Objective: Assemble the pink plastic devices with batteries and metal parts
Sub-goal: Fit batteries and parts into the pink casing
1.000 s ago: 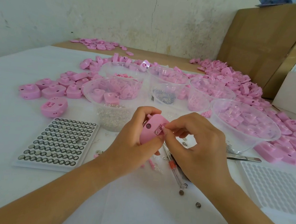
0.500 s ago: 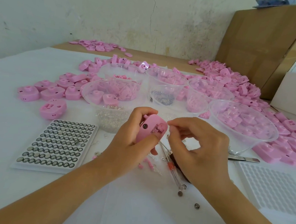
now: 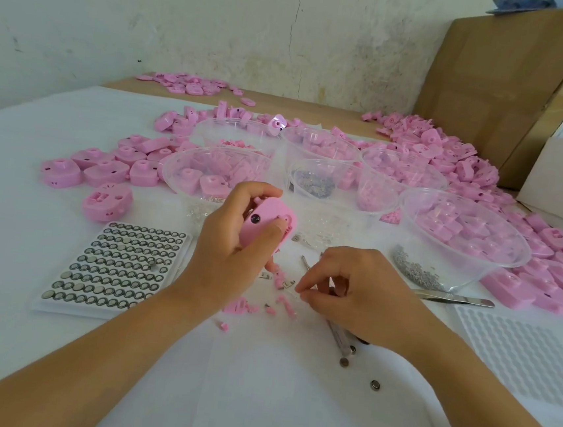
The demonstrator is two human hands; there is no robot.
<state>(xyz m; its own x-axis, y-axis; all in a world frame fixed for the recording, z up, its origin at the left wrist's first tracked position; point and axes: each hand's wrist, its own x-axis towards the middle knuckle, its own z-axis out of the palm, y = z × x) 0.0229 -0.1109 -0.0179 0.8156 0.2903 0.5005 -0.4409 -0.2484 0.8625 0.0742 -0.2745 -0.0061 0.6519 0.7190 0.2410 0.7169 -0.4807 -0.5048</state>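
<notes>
My left hand grips a pink plastic device upright above the table, its dark round button facing me and my thumb pressing its right edge. My right hand is down on the table to the right, fingertips pinched together among small pink pieces and little metal clips; I cannot see whether anything is between them. A tray of button batteries lies to the left. Two loose batteries rest near my right wrist.
Several clear bowls of pink parts stand behind my hands, one holding metal bits. Finished pink devices lie at left and right. Tweezers, an empty white tray, a slim tool and cardboard boxes are at right.
My right hand has left the device and dropped to the small parts on the table. My left hand still holds the device, turned slightly.
</notes>
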